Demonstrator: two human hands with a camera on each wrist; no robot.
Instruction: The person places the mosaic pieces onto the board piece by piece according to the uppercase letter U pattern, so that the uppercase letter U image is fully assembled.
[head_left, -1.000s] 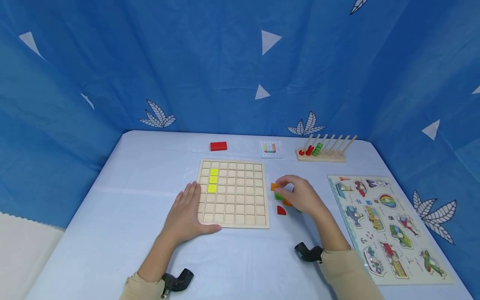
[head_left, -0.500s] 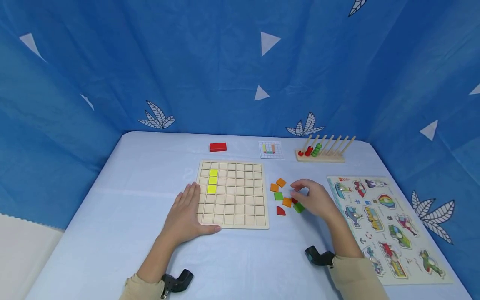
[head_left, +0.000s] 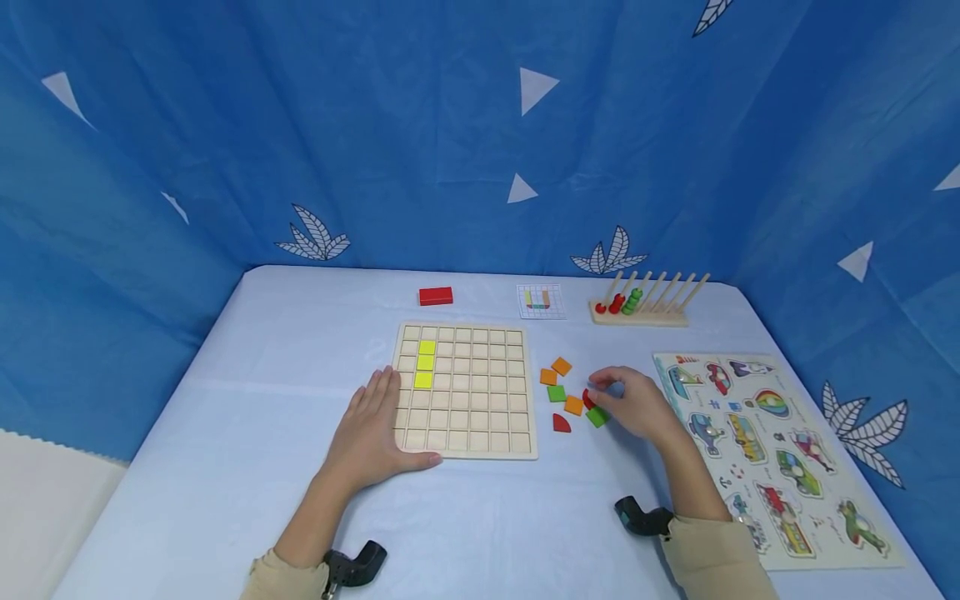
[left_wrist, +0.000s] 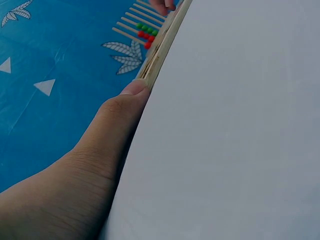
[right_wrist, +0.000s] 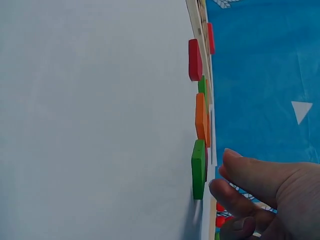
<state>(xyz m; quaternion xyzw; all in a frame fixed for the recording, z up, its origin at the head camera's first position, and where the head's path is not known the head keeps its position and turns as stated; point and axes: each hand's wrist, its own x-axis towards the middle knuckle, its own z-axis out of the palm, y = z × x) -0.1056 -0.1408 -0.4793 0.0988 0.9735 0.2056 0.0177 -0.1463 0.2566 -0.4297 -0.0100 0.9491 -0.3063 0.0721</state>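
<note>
The right hand (head_left: 632, 405), grip slightly parted and seemingly empty, is hovering close by a red quarter-circle tile (head_left: 587, 397) on the white worktop (head_left: 487, 533), having left the orange square tiles (head_left: 573, 405) unplaced, while the straight-fingered left hand (head_left: 367, 429) is resting against the pale wooden grid board (head_left: 480, 400).

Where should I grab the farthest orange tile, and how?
Probably pinch the farthest orange tile by its far-left and near-right edges, right hand coming from the right: it lies flat, cornerwise, with another orange tile beside its near-left edge.
</note>
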